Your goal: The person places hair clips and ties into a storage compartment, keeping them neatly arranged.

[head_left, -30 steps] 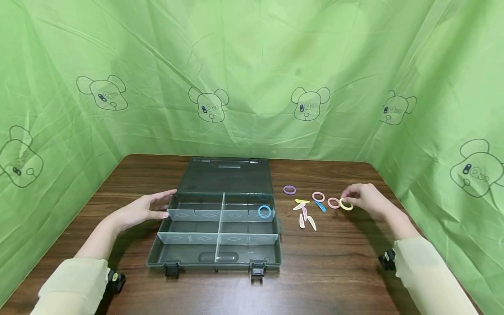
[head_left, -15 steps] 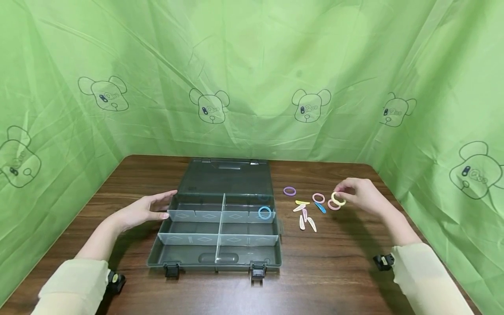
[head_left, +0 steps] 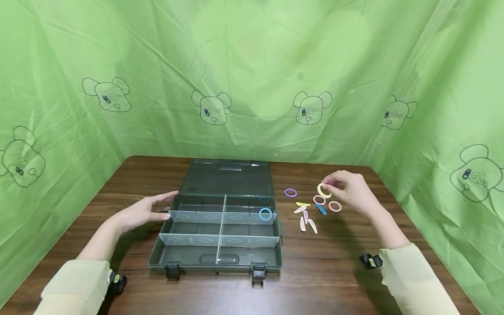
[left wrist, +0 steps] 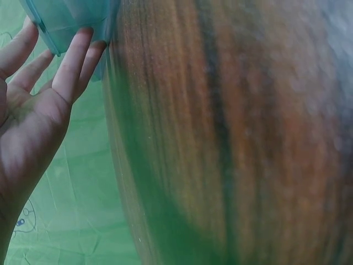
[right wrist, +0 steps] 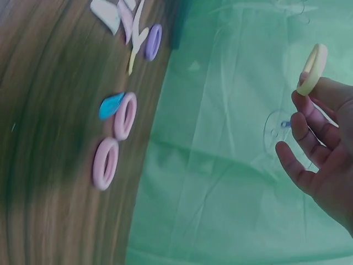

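Observation:
Between thumb and forefinger, my right hand (head_left: 353, 192) pinches a yellow hair tie (right wrist: 313, 70), lifted above the table. My left hand (head_left: 135, 213) rests its straight fingertips against the left side of a dark clear compartment box (head_left: 155, 253), whose lid (head_left: 232, 177) lies open toward the back. A blue hair tie (head_left: 265, 214) is in the box's right side, by the rear divider. Below the right hand lie two pink hair ties (head_left: 335, 207). A purple hair tie (head_left: 290, 193) sits farther left. Several snap hair clips (head_left: 313, 225) in yellow, white, pink and blue are spread near them.
The wooden table (head_left: 323, 280) holds everything. Clear dividers (head_left: 190, 239) split the box into several compartments, and two black latches (head_left: 258, 272) stick out at its front edge. A green cloth (head_left: 260, 52) with bear drawings hangs around the back and sides.
My right hand has moved left and up from the table's right side, carrying the yellow hair tie over the pink ones. The left hand stays at the box.

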`<state>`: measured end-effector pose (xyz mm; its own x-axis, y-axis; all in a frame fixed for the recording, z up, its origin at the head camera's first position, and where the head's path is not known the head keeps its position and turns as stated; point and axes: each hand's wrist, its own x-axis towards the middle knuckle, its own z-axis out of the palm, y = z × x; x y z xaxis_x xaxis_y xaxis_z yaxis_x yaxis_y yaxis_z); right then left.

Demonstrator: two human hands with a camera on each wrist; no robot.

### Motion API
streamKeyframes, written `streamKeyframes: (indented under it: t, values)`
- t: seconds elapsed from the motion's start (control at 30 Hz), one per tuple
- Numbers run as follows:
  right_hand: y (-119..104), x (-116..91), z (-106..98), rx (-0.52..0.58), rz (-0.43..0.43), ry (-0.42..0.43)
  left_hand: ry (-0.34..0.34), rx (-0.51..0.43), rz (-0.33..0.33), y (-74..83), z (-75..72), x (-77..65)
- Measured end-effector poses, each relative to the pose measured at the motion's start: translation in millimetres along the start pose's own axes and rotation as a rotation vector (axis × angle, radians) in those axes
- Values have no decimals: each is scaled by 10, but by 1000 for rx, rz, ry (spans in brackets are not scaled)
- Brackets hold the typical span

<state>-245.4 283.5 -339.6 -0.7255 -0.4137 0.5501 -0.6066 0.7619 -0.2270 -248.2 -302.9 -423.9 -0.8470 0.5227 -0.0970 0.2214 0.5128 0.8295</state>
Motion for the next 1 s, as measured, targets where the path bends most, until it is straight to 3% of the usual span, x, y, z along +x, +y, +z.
streamKeyframes:
  t: [0.3,0.67,1.0]
  values:
    - [-244,158,147,72,1,38,2,-2,25,-1,21,10]
    - [-428,339,383,178,-14,48,8,13,10,-23,20,13]
    - [-487,472,600,316,112,14,17,27,15,-26,14,2]
